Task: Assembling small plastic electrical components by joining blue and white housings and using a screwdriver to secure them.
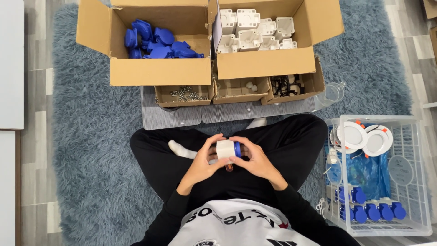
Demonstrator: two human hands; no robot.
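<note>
Both my hands meet over my crossed legs. Together they hold a small white plastic housing (225, 148) with a blue cap (237, 149) on its right side. My left hand (203, 162) wraps the housing from the left and below. My right hand (255, 157) covers the blue cap side. A small orange-brown tip (229, 167), perhaps a screwdriver handle, pokes out under the housing between my hands.
A cardboard box of blue caps (157, 43) and a box of white housings (257, 29) stand ahead, with small trays of screws (184, 94), white bits (241, 89) and black rings (284, 85). A clear crate (416, 182) on my right holds assembled blue-and-white parts (371, 210) and round white lamps (364, 136).
</note>
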